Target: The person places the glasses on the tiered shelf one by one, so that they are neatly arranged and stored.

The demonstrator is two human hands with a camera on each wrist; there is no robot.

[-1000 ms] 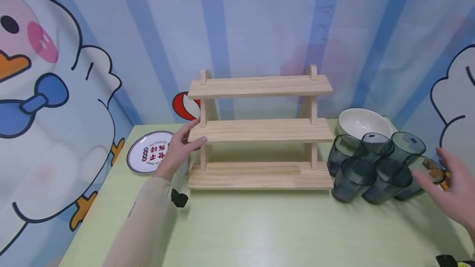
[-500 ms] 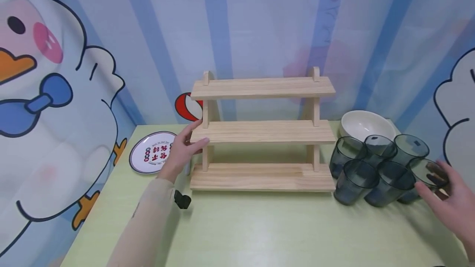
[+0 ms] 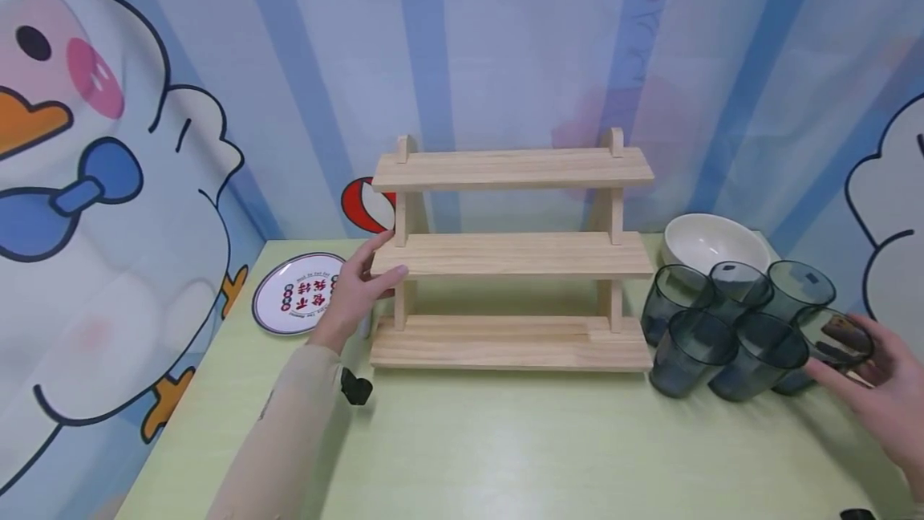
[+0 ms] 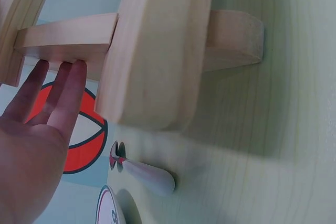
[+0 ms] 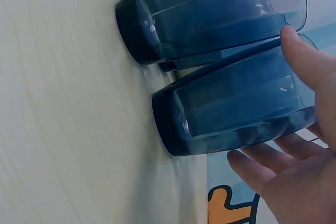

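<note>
A three-tier wooden display shelf (image 3: 512,253) stands on the table in the middle of the head view. My left hand (image 3: 352,295) grips the left end of its middle board, thumb at the front; the left wrist view shows fingertips (image 4: 79,66) against the side upright (image 4: 68,38). At the right stands a cluster of several smoky blue-grey drinking glasses (image 3: 696,351), upright and close together. My right hand (image 3: 884,396) holds the rightmost front glass (image 5: 241,100) near its rim, thumb (image 5: 299,56) on one side and fingers on the other.
A white bowl (image 3: 711,239) sits behind the glasses. Left of the shelf lies a white plate (image 3: 292,295) with red lettering. A pale-handled utensil (image 4: 149,176) lies beside the shelf's left end. A cartoon-printed cloth backdrop (image 3: 505,46) rises behind the table.
My right hand has moved in from the right and closed round the rightmost front glass. My left hand stays at the shelf's end. The head view has shifted slightly.
</note>
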